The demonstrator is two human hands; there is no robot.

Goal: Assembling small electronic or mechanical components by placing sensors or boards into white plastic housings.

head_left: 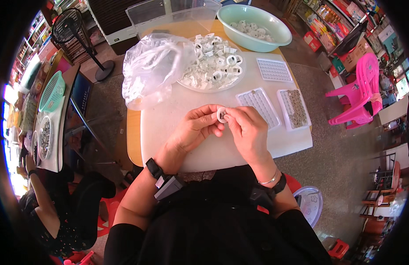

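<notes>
Between my two hands, above the near part of the white-covered table (178, 154), is a small white ring-shaped plastic part (220, 114). My left hand (199, 125) pinches its left side between thumb and fingers. The fingertips of my right hand (247, 128) press together at its right side, by a small dark piece (224, 115) in the opening; my fingers partly cover that piece. Just beyond my hands lies a white tray (253, 98) with rows of small pockets. Farther off, a round dish (200, 89) is heaped with similar white parts (215, 62).
A crumpled clear plastic bag (153, 66) lies left of the heap. One tray (297, 126) at the right is filled with small brownish pieces; another pocketed tray (273, 70) lies behind. A pale green basin (231, 33) holds more white parts. Someone sits at a side table (54, 150) on the left.
</notes>
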